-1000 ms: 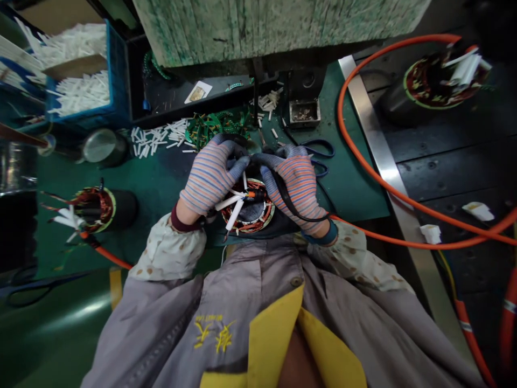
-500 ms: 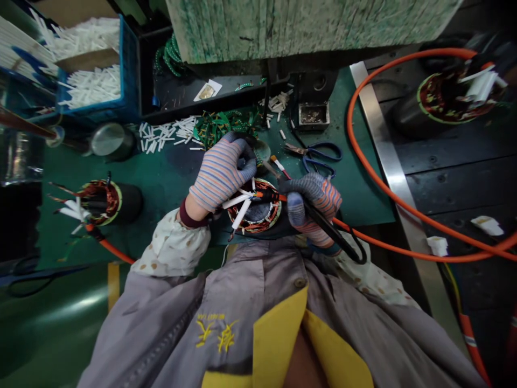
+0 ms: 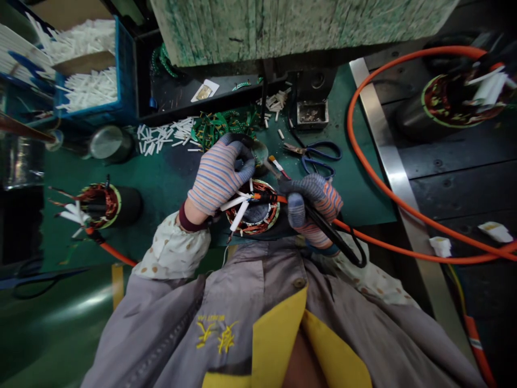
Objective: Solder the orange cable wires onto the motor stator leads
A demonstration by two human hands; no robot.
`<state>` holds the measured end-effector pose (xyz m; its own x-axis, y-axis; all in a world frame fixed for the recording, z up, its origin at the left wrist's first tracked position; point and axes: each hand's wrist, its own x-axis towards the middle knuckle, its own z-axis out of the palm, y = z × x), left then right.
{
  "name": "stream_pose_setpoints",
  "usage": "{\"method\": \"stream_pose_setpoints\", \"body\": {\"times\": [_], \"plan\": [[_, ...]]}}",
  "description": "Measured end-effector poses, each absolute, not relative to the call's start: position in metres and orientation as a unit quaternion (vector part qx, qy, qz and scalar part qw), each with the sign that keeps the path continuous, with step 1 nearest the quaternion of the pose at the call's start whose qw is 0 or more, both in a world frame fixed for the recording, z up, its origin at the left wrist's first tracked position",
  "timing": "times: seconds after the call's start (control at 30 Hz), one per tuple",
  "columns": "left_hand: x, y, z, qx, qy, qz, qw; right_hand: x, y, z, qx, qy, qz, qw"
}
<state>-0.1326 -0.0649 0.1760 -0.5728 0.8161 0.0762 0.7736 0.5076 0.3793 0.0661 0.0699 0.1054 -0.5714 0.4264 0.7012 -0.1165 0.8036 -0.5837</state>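
Both my hands wear striped knit gloves with dark fingertips. My left hand [image 3: 224, 171] is closed, its fingertips curled beside a small round tin [image 3: 259, 152]; what they pinch is hidden. My right hand [image 3: 315, 207] is wrapped around the black handle of a soldering iron [image 3: 333, 237], whose cord loops at the rear. Its metal tip points toward the tin. Between and below my hands stands a motor stator [image 3: 266, 222] with copper windings. White sleeves [image 3: 239, 216] on its leads and an orange cable [image 3: 281, 199] lie across its opening.
A second stator [image 3: 129, 206] lies left, another [image 3: 412, 116] right. Scissors [image 3: 319, 155] and a brush [image 3: 278, 166] lie beyond my right hand. White sleeve pieces [image 3: 155, 139] and green strips [image 3: 216, 129] are heaped behind. A blue bin [image 3: 125, 70] stands back left; an orange cable loop [image 3: 350, 126] crosses the right.
My hands keep nearly the same pose and grip. The view shifts very slightly; no object is visibly taken up or let go.
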Motion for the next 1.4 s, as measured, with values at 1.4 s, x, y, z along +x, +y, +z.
{"method": "stream_pose_setpoints", "body": {"times": [1.4], "plan": [[-0.142, -0.052, 0.189, 0.478, 0.868, 0.120, 0.060, 0.060, 0.069, 0.111, -0.157, -0.835, 0.297, 0.435]]}}
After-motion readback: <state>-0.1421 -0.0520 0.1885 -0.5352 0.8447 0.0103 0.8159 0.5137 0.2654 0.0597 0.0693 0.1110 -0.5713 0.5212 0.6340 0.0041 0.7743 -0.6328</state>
